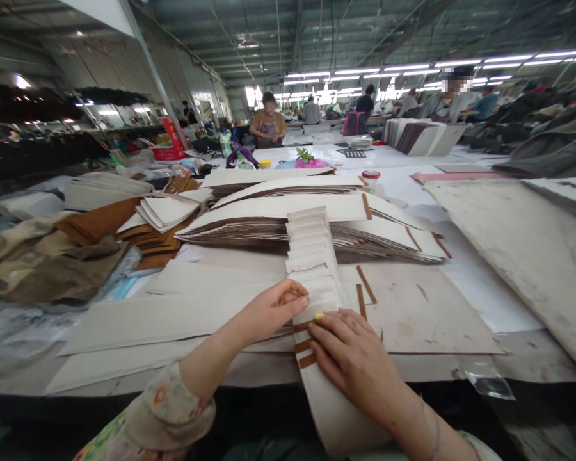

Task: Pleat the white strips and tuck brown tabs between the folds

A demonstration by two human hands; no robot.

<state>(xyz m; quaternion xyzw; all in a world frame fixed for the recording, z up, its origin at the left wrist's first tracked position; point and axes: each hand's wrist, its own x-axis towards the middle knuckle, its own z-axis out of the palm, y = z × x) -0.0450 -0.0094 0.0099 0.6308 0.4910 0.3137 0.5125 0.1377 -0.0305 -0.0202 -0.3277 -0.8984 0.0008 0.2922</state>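
A row of overlapping cream strips [310, 256] runs from the large stack toward me, and its near end hangs over the table edge. Three brown bands [307, 360] cross the strips near my hands. My left hand [276, 310] is closed in a pinch at the left side of the row; what its fingertips hold, if anything, is too small to make out. Flat across the near strips lies my right hand [352, 355], its fingers stretched over the ends of the brown bands. Something small and yellow [319, 316] shows at one of its fingertips.
Stacked long cream pieces [269, 208] with brown ends lie ahead. Loose brown strips [361, 301] rest on a pale board [427, 320] at right. Brown pieces [158, 250] and olive cloth [67, 272] are at left. Other people [267, 125] stand at farther tables.
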